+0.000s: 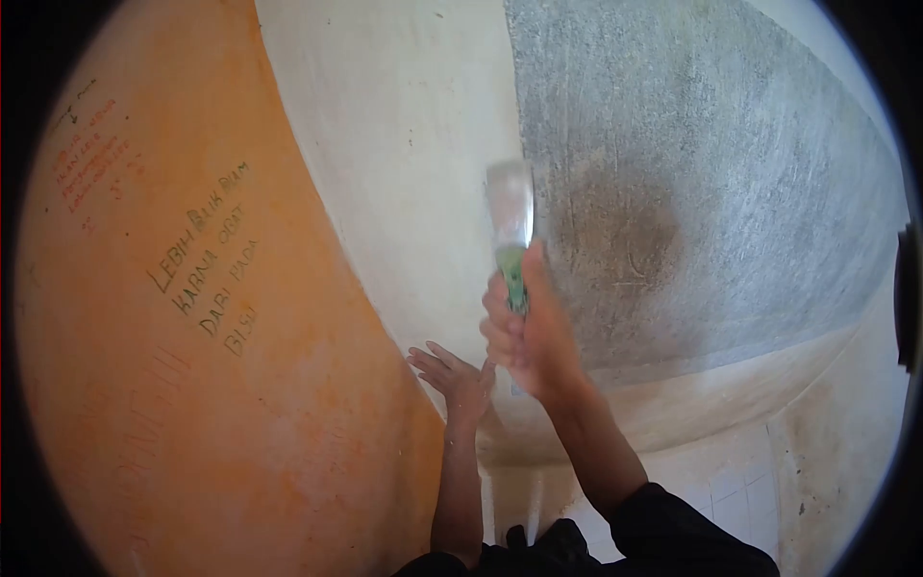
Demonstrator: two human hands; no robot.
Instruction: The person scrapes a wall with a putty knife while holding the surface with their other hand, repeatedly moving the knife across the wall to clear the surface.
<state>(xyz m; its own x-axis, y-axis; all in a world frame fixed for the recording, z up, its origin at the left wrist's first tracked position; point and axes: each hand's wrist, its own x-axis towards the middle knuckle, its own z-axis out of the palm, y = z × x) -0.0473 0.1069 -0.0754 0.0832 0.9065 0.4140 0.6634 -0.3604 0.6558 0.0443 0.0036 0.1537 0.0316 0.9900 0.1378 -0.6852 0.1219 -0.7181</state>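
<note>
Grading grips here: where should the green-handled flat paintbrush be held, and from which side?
Probably its green handle, from below: the green-handled flat paintbrush stands upright, pale bristles up by the grey wall patch, leaving only the handle free. The right hand wraps it there.

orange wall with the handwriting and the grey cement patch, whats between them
In the head view, a cream painted wall band lies between the orange painted wall and the rough grey cement patch.

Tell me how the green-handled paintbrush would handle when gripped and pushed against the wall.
The paintbrush is probably light: the right hand alone holds it up by the green handle. Its pale bristle end likely flexes when pressed on the wall, while the handle looks rigid. Blur hides finer detail.
</note>
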